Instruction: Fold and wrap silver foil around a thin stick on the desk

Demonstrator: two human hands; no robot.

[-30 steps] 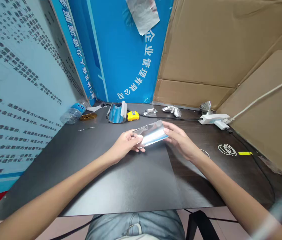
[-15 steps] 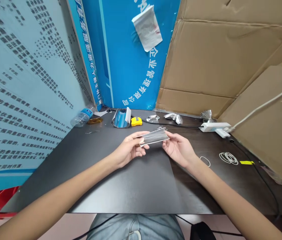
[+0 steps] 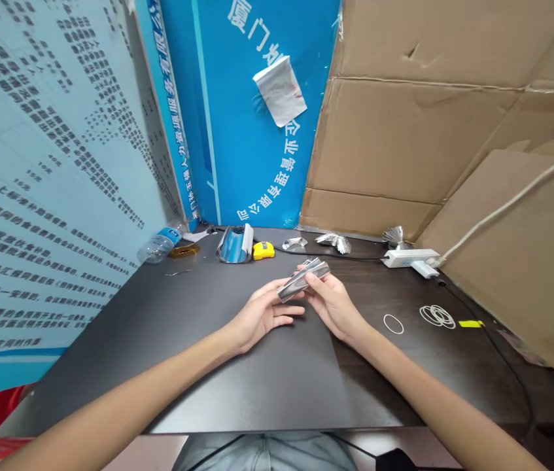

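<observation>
Both my hands meet above the black mat (image 3: 237,373), holding a narrow folded strip of silver foil (image 3: 302,281) between them. The strip lies tilted, with several pleated layers showing at its far end. My left hand (image 3: 264,314) supports its near end from below, fingers curled round it. My right hand (image 3: 330,302) pinches the far part between thumb and fingers. The strip's inner folds are hidden by its outer layers.
Beyond the hands stand a curled blue-and-silver sheet (image 3: 234,244), a yellow tape measure (image 3: 263,250) and foil scraps (image 3: 334,243). A plastic bottle (image 3: 159,245) lies back left. To the right are a power strip (image 3: 407,258) and rubber bands (image 3: 437,316).
The foil has gone from a wide sheet to a narrow pleated strip. My hands have drawn closer together, and the strip now tilts more steeply.
</observation>
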